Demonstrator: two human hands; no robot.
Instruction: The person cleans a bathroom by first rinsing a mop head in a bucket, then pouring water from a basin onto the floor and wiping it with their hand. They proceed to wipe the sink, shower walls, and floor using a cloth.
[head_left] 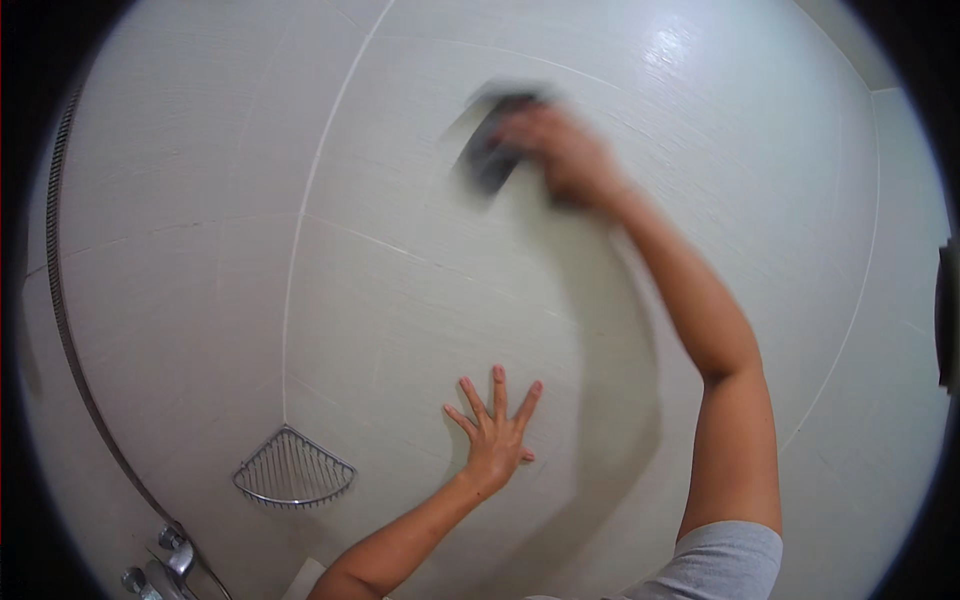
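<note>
My left hand [497,437] lies flat against the pale tiled wall [400,300], its fingers spread wide and nothing held in it. Higher up and to the right, my right hand [570,150] grips a dark grey cloth [492,150] against the same wall. Motion smears both that hand and the cloth, so the cloth's exact folds and edges do not show. The right arm is stretched upward, with a grey short sleeve [735,555] at its upper end.
A wire corner shelf [294,468] is fixed where two walls meet, left of my left hand. Along the far left runs a metal shower hose [62,300] down to a chrome tap [175,555]. A dark object [945,315] juts in at the right edge.
</note>
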